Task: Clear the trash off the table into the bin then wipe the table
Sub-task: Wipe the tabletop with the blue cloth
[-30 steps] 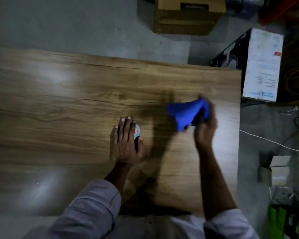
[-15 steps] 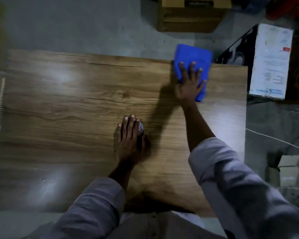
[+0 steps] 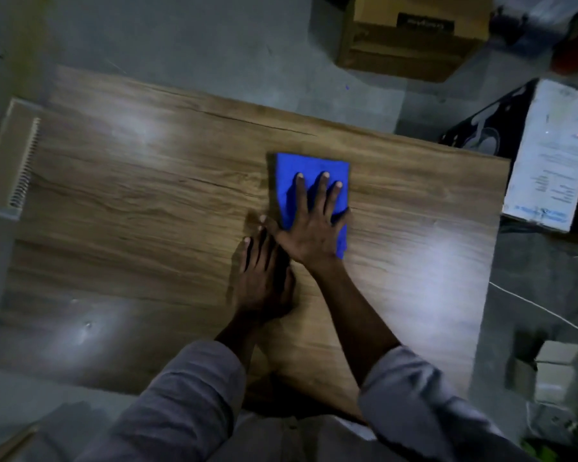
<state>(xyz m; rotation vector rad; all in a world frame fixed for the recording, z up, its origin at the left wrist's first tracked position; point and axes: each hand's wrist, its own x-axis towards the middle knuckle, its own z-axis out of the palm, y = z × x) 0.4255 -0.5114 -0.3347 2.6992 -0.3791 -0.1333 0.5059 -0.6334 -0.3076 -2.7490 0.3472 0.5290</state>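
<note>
A blue cloth (image 3: pixel 314 165) lies flat on the wooden table (image 3: pixel 131 211), right of centre. My right hand (image 3: pixel 311 228) presses down on it with the fingers spread. My left hand (image 3: pixel 261 278) lies palm-down on the wood just below and left of the cloth, its fingertips almost touching the right thumb. Whatever is under the left palm is hidden. No loose trash shows on the tabletop.
A spiral-bound pad (image 3: pixel 10 158) overlaps the table's left edge. On the floor are a cardboard box (image 3: pixel 411 38) beyond the far edge, a white-and-black carton (image 3: pixel 548 155) off the right corner, a white cable (image 3: pixel 531 305) and a small open box (image 3: pixel 548 371).
My right hand carried the cloth up to the far edge, then slid it back toward the middle, close to the left hand. The small printed item by my left fingers no longer shows.
</note>
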